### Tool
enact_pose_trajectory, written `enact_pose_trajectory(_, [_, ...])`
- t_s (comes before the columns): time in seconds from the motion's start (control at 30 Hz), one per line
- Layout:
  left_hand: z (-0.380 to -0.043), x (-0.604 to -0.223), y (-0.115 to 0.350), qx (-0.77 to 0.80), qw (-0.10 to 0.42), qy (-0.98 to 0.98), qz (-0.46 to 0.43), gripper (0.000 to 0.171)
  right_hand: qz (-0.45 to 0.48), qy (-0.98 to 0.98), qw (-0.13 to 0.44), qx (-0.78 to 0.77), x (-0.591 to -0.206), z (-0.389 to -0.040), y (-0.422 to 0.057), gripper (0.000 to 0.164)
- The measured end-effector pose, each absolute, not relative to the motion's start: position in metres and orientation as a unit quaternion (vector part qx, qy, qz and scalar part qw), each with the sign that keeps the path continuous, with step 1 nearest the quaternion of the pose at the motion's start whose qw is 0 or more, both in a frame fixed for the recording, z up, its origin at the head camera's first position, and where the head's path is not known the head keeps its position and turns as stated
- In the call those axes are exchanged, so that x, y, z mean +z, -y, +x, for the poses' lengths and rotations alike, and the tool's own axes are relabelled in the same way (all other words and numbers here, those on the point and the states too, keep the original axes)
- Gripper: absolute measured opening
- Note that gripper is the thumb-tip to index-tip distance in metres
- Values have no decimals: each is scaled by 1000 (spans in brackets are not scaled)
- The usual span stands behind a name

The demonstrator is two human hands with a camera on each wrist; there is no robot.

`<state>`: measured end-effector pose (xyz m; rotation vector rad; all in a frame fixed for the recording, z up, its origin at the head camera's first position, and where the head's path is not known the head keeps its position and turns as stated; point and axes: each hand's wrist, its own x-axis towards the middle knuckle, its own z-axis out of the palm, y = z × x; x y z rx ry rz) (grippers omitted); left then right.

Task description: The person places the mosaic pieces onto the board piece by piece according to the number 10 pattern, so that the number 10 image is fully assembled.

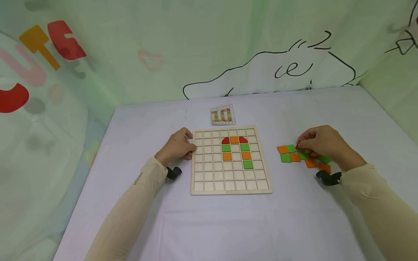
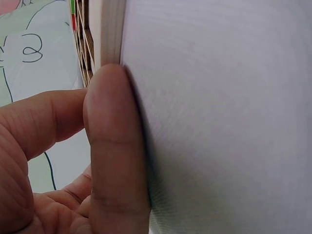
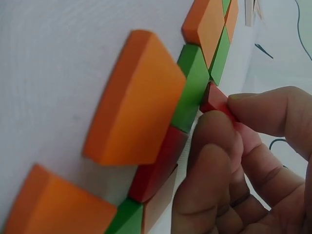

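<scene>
A wooden grid board (image 1: 231,192) lies on the white table with red, orange and green pieces set in an arch in its cells. My left hand (image 1: 177,146) holds the board's left side, thumb and fingers at the edge; in the left wrist view a fingertip meets the board's pale edge (image 2: 109,34). To the right, my right hand (image 1: 324,143) pinches a small red tile (image 3: 216,101) between thumb and finger. It is just over a loose group of tiles, including a green tile (image 3: 191,87) and an orange tile (image 3: 139,105). The hand hides part of the group.
Behind the board lies a small pattern card (image 1: 223,115) printed with a coloured grid. The white tablecloth (image 1: 222,224) stretches in front of the board. A printed curtain (image 1: 202,43) hangs behind the table.
</scene>
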<state>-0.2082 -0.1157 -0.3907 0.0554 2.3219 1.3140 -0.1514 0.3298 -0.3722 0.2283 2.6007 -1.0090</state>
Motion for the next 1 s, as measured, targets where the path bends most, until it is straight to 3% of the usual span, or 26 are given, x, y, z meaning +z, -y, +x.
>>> enact_pose_trajectory(0.23, [-207, -389, 114, 475, 233, -848, 23, 40, 82, -914, 157, -365, -369, -148, -328, 32])
enact_pose_trajectory(0.43, [-208, -390, 115, 470, 232, -852, 21, 40, 82, -884, 148, -435, -366, -145, -319, 41])
enact_pose_trajectory(1.0, [-209, -391, 114, 468, 229, -853, 21, 40, 26, -802, 244, -545, -374, -126, -248, 28])
